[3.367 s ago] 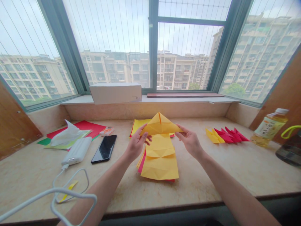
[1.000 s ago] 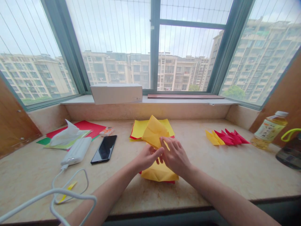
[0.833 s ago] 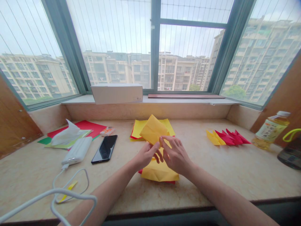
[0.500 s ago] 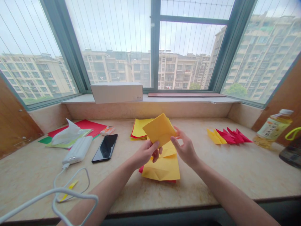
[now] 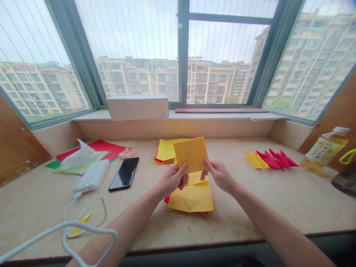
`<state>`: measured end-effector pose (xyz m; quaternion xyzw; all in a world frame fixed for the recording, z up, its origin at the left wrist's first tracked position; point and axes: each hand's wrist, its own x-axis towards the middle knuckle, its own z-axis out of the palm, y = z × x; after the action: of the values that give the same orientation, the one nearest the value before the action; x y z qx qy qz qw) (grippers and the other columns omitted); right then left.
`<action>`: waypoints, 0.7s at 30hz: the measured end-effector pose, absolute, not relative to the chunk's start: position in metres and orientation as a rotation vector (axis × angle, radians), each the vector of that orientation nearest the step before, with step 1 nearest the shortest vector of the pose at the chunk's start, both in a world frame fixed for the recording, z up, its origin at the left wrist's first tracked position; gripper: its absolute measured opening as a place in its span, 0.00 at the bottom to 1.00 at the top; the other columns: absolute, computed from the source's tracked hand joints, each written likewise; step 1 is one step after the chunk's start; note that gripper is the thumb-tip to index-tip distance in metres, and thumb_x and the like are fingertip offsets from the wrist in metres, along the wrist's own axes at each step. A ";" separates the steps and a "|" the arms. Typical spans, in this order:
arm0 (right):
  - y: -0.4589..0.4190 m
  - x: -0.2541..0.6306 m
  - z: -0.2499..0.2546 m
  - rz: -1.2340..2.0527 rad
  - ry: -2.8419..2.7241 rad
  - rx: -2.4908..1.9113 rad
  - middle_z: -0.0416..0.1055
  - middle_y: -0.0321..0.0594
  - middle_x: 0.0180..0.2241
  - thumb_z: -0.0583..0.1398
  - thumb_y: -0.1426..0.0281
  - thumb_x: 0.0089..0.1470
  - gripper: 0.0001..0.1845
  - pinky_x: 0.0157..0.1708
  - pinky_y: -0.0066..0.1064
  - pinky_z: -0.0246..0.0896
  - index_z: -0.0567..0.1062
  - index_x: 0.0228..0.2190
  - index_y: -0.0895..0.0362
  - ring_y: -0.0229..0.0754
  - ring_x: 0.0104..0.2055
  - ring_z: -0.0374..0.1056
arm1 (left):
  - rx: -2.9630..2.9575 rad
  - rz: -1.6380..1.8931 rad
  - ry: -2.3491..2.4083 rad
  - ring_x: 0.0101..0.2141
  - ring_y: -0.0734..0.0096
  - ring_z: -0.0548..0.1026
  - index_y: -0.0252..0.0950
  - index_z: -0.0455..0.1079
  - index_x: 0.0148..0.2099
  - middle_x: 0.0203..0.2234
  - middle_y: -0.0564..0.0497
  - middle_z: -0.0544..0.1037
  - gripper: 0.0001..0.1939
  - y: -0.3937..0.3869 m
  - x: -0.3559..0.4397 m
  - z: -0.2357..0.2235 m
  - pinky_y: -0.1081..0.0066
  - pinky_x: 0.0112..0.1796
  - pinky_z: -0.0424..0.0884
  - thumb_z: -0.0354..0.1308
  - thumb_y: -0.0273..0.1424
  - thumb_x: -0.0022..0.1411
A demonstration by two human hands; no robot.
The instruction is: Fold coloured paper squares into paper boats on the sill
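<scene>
A folded yellow paper square (image 5: 191, 152) is raised above the counter, pinched at its lower left by my left hand (image 5: 175, 176) and at its lower right by my right hand (image 5: 219, 174). Both thumbs lie on its near face, and the fingers curl behind. Beneath it rests a creased yellow sheet (image 5: 191, 198), with red paper (image 5: 167, 199) peeking out from under its edges. Behind the held square lies a stack of yellow and red paper (image 5: 167, 149), partly covered from view.
Folded yellow (image 5: 256, 160) and red paper pieces (image 5: 276, 159) lie at the right, near a drink bottle (image 5: 324, 148). On the left are a phone (image 5: 124, 174), a white power bank (image 5: 91, 176) with a cable (image 5: 91, 229), and a tissue pack (image 5: 80, 157). A white box (image 5: 137, 108) occupies the sill.
The yellow paper square has turned from a tilted position to nearly level and faces me. My right hand has shifted slightly down and now grips its lower right corner.
</scene>
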<state>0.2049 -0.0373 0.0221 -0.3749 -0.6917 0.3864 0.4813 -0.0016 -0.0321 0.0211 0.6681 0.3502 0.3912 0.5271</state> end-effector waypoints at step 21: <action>-0.033 0.206 0.019 1.065 -1.371 -0.867 0.78 0.43 0.29 0.55 0.47 0.59 0.27 0.22 0.31 0.67 0.78 0.38 0.57 0.45 0.28 0.74 | 1.641 0.480 0.684 0.13 0.76 0.65 0.32 0.69 0.27 0.11 0.52 0.69 0.31 -0.043 -0.007 0.031 0.76 0.19 0.60 0.46 0.55 0.64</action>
<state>0.2058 -0.0329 0.0190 -0.3686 -0.5830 0.4528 0.5650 -0.0069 -0.0428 0.0307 0.7094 0.2955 0.2076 0.6052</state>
